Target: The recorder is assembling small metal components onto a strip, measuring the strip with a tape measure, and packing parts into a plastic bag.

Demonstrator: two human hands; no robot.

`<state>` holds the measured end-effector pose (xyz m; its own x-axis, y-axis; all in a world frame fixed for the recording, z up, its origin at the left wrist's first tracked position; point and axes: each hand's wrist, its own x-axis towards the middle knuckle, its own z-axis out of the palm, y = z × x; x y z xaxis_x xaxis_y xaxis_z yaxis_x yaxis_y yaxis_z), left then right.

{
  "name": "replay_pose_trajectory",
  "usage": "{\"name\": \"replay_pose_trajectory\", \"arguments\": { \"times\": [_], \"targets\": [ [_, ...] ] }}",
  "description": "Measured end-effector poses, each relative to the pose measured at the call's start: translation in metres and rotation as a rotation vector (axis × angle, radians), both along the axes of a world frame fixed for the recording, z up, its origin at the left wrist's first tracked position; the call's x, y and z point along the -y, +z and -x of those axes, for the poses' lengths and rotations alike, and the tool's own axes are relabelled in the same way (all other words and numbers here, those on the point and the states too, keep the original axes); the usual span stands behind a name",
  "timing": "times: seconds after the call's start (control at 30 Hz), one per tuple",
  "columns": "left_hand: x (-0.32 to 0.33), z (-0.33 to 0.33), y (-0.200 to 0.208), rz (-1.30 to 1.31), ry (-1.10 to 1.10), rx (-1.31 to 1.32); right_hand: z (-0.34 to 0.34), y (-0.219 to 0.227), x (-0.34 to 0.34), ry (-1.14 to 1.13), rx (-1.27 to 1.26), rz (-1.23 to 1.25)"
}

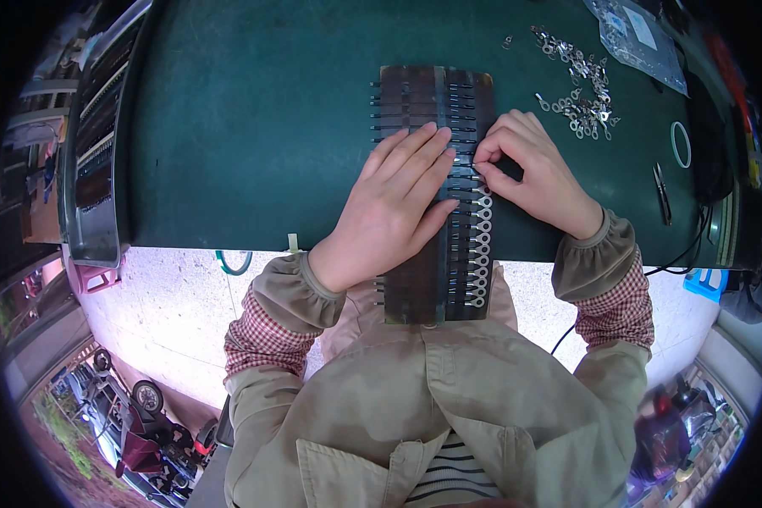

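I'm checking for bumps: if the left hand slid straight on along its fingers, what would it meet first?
Likely the row of thin dark pins on the right side of the dark board under it. The left hand points forward and right; its height is unclear, so it might pass over.

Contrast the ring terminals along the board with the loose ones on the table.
Board terminals form one neat column; loose terminals lie scattered, pointing various ways. Board terminals sit at the ends of dark leads; loose terminals lie on the green table. Both are silvery with round eyes.
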<state>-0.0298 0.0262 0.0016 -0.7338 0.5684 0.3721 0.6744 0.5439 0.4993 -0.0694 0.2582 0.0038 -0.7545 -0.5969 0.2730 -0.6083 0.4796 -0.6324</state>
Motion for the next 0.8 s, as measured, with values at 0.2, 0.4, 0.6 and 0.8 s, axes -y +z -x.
{"name": "replay_pose_trajectory", "arguments": {
  "times": [0.2, 0.4, 0.6, 0.8],
  "targets": [
    [0.0, -0.002, 0.0, 0.003, 0.002, 0.017, -0.005, -0.002, 0.0, -0.029, -0.023, 0.015],
    [0.002, -0.003, 0.001, 0.006, -0.014, 0.035, -0.014, -0.005, -0.009, -0.065, -0.052, 0.065],
    [0.001, -0.002, 0.006, 0.074, -0.04, 0.067, -0.031, -0.003, -0.016, -0.067, -0.18, 0.014],
    [0.001, -0.001, 0.005, 0.108, -0.044, 0.061, -0.033, -0.003, -0.016, -0.054, -0.182, 0.007]
  ]
}}
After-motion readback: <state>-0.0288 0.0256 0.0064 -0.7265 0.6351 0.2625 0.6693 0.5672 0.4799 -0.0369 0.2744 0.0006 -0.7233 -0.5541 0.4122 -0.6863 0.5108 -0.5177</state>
